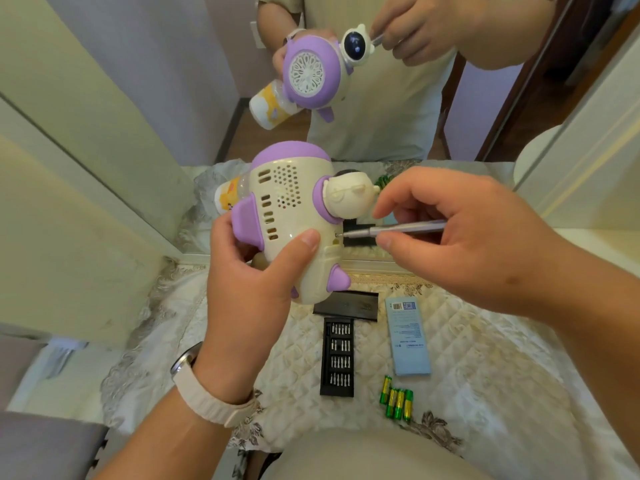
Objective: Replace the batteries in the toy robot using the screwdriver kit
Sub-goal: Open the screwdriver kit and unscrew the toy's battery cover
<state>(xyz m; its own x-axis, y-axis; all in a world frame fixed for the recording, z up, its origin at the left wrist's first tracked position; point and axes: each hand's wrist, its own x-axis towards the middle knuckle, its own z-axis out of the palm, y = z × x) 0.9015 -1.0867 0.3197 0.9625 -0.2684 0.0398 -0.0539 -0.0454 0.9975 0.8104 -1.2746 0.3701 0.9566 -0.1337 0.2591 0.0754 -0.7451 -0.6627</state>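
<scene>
Early days on this one, I'd say. The left hand (249,282) grips the robot (294,216) around its body, thumb pressed on the cream shell, holding it up off the surface (485,358) with its back to the camera. The right hand (467,237) pinches the screwdriver (398,230) between thumb and fingertips, and the tip sits right in a small screw hole just under the robot's head.

No cover is off yet as far as I can see, so my guess is the screw is only now being worked. Four green batteries (396,398) lie side by side on the surface, just beside the open bit tray (337,356). I can't tell if they're the new set. Left to do: screw out, cover off, swap cells, close it back up.
</scene>
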